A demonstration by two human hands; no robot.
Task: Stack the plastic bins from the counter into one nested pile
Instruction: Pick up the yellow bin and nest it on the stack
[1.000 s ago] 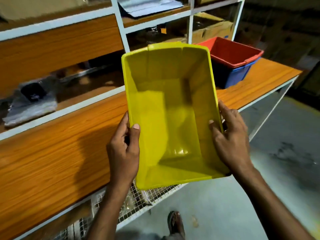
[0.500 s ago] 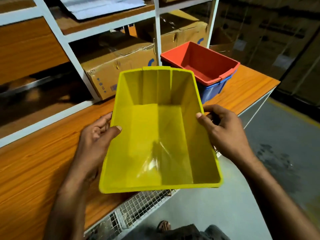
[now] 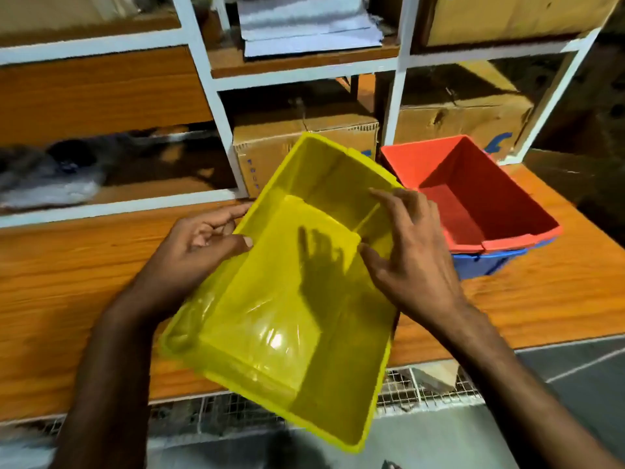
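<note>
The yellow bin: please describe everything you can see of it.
The yellow bin is glossy, translucent-looking plastic, rectangular, open-topped and empty, with a rolled rim. It is tilted, mouth toward the camera, above the wooden counter's front edge. The left hand grips its left rim; the right hand spreads over its right rim.

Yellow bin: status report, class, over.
Left hand gripping yellow bin, right hand at its rim. Red bin nested in blue bin. Path clear.

place: likely storeroom | cues: shelving (image 3: 216, 106), cardboard boxes (image 3: 304, 137), wooden counter (image 3: 67, 265)
</note>
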